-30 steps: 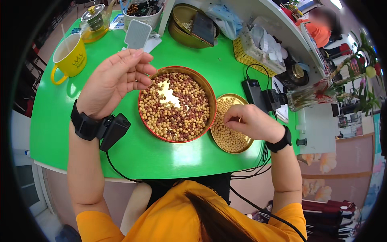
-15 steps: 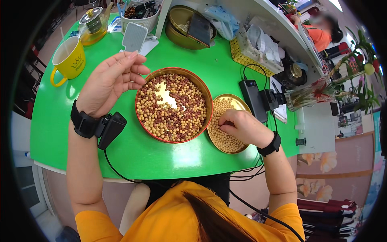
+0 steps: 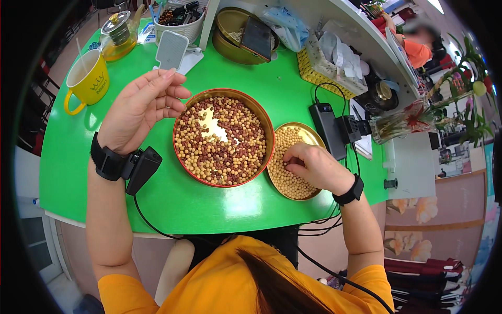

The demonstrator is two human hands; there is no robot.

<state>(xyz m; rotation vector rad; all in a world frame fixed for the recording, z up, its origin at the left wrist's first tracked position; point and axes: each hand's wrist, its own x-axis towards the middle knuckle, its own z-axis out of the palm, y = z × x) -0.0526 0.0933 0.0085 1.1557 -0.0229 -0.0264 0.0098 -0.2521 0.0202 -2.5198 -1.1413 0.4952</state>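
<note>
Head view: one round tin (image 3: 212, 127), red-rimmed, on a green table (image 3: 130, 214); contents, mixed pale and red-brown beans (image 3: 225, 168), a bare patch toward its far left. Right of tin, just beside it: one gold dish (image 3: 309, 136) of pale beans (image 3: 294, 184). Right hand (image 3: 320, 166): over the dish, thumb and forefinger drawn together; cannot tell whether a bean is between them. Left hand (image 3: 140, 109): near the tin's far-left rim, fingers loosely curled, grasping nothing visible. Left of tin, well apart: yellow mug (image 3: 93, 78) with straw. Beyond tin: bronze pot (image 3: 230, 48), dark phone (image 3: 257, 39) on top.
</note>
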